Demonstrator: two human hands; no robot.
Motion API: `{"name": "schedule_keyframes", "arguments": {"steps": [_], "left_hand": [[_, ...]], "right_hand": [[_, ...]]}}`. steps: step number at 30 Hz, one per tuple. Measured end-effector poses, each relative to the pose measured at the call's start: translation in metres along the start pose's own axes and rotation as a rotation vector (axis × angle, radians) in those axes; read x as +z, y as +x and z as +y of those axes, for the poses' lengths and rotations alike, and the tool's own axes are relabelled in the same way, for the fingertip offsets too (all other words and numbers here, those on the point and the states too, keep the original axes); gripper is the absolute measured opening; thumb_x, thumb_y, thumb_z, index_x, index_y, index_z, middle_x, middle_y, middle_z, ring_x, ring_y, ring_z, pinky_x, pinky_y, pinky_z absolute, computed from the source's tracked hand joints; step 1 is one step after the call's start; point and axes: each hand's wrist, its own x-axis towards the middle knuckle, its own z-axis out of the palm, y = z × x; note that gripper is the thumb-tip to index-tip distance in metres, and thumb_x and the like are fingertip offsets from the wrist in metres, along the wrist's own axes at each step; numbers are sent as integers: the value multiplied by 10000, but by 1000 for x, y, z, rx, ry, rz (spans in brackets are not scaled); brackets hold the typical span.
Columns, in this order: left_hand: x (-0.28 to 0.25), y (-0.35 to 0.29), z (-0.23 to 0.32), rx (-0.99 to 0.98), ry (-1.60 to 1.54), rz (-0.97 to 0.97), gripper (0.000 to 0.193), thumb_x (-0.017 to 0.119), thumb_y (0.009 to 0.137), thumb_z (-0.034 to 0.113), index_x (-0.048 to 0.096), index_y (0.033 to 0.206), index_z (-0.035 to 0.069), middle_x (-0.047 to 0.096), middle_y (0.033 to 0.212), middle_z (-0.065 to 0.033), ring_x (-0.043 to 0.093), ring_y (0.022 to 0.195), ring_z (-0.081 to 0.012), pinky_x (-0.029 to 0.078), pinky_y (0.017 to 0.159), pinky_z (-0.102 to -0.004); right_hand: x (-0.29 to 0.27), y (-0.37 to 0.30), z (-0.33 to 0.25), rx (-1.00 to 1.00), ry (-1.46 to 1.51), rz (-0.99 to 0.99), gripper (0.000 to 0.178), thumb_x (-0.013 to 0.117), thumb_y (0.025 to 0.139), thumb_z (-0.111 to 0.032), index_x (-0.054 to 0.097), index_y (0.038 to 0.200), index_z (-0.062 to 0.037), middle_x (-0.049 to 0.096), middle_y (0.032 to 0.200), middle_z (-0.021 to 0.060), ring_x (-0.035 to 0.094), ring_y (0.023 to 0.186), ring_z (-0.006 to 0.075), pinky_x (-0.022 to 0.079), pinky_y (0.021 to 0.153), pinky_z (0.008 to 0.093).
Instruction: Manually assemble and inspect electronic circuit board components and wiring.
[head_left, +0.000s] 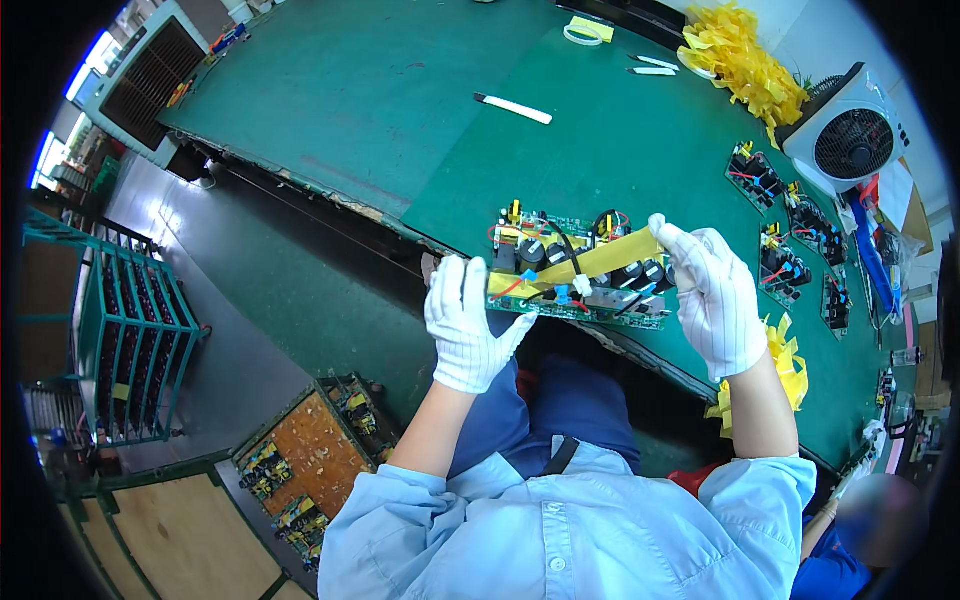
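A green circuit board (640, 318) with black capacitors, wires and blue connectors lies at the near table edge in front of me. My right hand (718, 300), in a white striped glove, pinches one end of a yellow tape strip (610, 258) at the board's right. The strip slants up over the components from the board's left part toward those fingers. My left hand (468, 325), gloved alike, is at the board's left end, fingers stretched out and thumb spread along the near edge. Whether its fingertips press on the board cannot be made out.
Several finished-looking boards (785, 265) lie at the right, near a fan (850, 140). Yellow strips form a pile (745, 60) at the back and a bunch (785, 370) by my right forearm. A white-handled cutter (515, 108) lies mid-table. A rack (140, 350) stands left.
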Motion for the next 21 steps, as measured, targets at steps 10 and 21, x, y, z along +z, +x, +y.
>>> {"name": "schedule_keyframes", "arguments": {"steps": [10,21], "left_hand": [[24,-25,-2,-123,-251,-44,770,781,643,167,404,1278,-54,544,1090,-197,536,979,-350,427,863,-428],[-2,-37,14,86,-655,-163,883,747,679,149,253,1357,-130,589,805,-79,559,659,-172,467,642,-302]], "right_hand": [[-69,-41,26,265,5,203,355,440,906,42,548,1236,-34,595,1170,113,554,1108,225,409,954,317],[-104,-216,15,1111,-495,-294,332,505,867,-70,569,1193,-74,595,942,196,584,872,368,480,755,400]]}}
